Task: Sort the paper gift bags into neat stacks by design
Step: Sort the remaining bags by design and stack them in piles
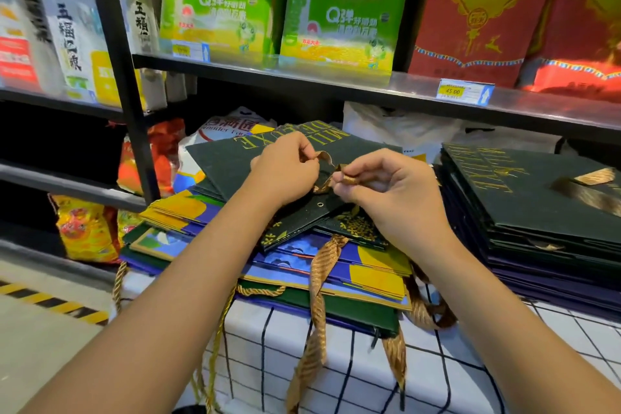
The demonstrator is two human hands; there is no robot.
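Observation:
A dark green gift bag [228,161] with gold lettering lies flat on top of a mixed pile. Its gold ribbon handle [326,160] runs between my hands. My left hand [285,171] pinches one part of the ribbon. My right hand [386,185] pinches a folded part of it close by. Under the green bag lie blue and yellow bags [369,265], askew, with ribbon and cord handles hanging over the front edge. A neat stack of dark green bags [537,198] over purple ones sits at the right.
The bags rest on a white cloth with a black grid [437,363]. A black shelf [369,84] runs just above, loaded with green and red rice boxes. Rice sacks fill the left shelves. The floor with yellow-black tape [50,302] lies at lower left.

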